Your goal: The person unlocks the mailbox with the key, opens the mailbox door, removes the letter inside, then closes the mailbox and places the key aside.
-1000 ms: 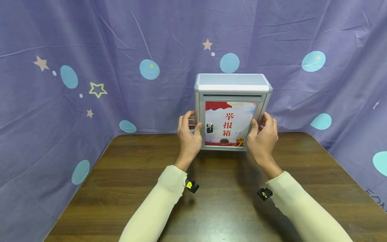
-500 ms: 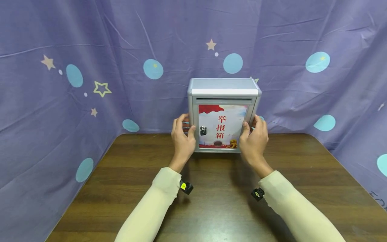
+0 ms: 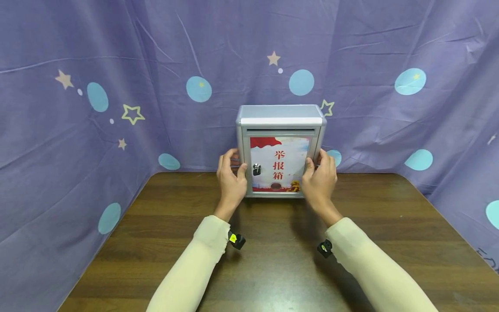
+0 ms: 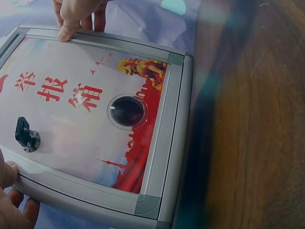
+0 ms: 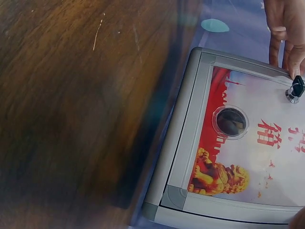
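Observation:
A silver metal report box (image 3: 282,145) with a top slot and red Chinese lettering stands upright between both hands at the table's far side. My left hand (image 3: 232,182) grips its left side, thumb on the front edge and fingers behind. On the other side my right hand (image 3: 319,182) grips it the same way. A black-headed key (image 4: 22,133) sits in the lock on the box's left front. Low on the door is a round window (image 4: 127,112). Whether the box's underside touches anything cannot be told. The fingertips behind it are partly hidden.
The brown wooden table (image 3: 273,260) reaches forward to a back edge near the box. A purple curtain (image 3: 234,43) with stars and blue dots hangs behind and along both sides.
Both hands have carried the box to the left and slightly down, keeping their hold. The head view has turned a little to the left.

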Motion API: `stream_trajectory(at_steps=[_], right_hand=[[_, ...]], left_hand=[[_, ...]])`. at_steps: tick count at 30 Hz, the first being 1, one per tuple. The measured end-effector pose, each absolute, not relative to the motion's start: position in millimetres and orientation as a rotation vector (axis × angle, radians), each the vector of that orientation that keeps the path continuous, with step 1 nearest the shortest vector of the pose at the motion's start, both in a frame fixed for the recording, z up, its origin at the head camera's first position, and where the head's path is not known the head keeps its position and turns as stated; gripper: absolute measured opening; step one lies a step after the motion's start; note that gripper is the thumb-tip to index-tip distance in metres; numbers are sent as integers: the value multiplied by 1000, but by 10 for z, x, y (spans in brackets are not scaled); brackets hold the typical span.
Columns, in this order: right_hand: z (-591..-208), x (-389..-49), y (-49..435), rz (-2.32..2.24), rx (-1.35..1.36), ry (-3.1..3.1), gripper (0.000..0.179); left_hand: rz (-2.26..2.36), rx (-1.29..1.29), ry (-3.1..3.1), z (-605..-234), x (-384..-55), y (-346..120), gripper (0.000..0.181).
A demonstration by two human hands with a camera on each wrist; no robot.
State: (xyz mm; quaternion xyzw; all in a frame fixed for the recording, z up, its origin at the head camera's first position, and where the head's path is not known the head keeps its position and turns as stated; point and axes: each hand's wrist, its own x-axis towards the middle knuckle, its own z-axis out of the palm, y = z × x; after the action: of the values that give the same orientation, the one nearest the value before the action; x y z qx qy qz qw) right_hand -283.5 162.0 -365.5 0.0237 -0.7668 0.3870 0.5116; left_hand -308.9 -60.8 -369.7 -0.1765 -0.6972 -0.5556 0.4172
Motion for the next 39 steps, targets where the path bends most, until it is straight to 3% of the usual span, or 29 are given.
stream_trajectory(at_steps=[39], right_hand=[[-3828, -3009, 1631, 961, 61, -1896, 39]], left_hand=[[-1396, -405, -1806, -3882, -3202, -633, 46]])
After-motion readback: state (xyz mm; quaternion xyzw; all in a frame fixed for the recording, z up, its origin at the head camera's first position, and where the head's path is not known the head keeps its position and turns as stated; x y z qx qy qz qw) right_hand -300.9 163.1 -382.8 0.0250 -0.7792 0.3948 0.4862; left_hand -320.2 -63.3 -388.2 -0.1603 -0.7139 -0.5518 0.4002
